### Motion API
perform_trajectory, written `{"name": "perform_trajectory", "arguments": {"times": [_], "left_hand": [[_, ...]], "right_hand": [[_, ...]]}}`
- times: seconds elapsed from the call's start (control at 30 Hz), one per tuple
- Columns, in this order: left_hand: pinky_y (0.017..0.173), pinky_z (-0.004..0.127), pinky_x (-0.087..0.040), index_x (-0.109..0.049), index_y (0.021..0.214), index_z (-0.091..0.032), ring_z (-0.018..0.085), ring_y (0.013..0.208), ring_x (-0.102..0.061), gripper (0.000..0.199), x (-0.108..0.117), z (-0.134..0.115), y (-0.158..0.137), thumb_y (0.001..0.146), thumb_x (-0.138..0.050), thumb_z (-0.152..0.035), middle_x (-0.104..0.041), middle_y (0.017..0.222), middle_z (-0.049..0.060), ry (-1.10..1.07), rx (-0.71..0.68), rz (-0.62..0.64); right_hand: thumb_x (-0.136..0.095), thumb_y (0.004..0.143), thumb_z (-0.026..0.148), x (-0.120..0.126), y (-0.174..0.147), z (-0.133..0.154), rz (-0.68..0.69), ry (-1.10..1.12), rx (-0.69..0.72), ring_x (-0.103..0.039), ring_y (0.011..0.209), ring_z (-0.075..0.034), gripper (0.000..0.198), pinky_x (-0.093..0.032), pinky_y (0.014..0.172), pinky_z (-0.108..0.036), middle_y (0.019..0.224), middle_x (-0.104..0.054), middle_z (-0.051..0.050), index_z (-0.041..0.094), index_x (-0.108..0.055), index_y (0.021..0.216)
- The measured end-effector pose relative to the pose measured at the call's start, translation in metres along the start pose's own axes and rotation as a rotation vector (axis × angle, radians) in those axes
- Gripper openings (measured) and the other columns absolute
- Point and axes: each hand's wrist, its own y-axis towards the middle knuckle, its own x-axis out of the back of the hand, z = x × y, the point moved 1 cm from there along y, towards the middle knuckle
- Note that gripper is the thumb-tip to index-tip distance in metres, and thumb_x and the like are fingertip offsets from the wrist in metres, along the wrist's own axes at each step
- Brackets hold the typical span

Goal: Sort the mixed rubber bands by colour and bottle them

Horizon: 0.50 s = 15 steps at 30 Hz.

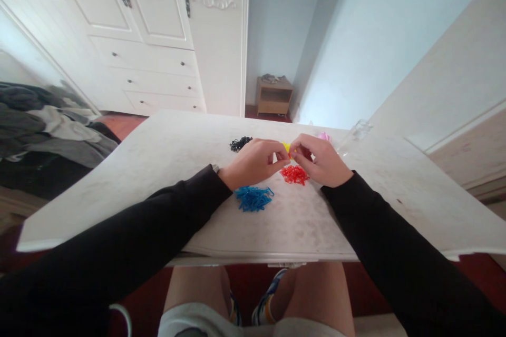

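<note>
My left hand [253, 160] and my right hand [322, 160] meet over the middle of the white table [158, 168], fingertips pinched together on a small piece from the yellow pile [286, 147], which shows between them. A red pile of small looped pieces [294, 174] lies just below my fingers. Nearer to me, by my left wrist, sits a blue pile [253, 198]. A black pile [240, 143] lies beyond my left hand, and a pink pile [324, 136] peeks out behind my right hand.
A clear glass [356, 134] lies on the table at the right, near the wall. A white wardrobe with drawers [150, 58] stands behind the table, clothes [47, 126] are heaped at the left, and a small wooden nightstand [274, 96] is in the far corner.
</note>
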Motion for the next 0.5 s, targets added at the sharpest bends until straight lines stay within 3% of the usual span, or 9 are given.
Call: {"name": "perform_trajectory", "arguments": {"times": [0.5], "left_hand": [[0.059, 0.021, -0.044, -0.073, 0.083, -0.017, 0.007, 0.054, -0.055, 0.007, 0.0045, 0.0012, 0.0013, 0.087, -0.069, -0.021, -0.073, 0.076, -0.001, -0.003, 0.037, -0.020]], "right_hand": [[-0.060, 0.086, 0.018, 0.0061, 0.0000, 0.0003, 0.013, 0.016, -0.072, -0.046, 0.057, -0.011, 0.004, -0.036, 0.057, -0.027, 0.068, -0.052, 0.003, 0.020, -0.057, 0.084]]}}
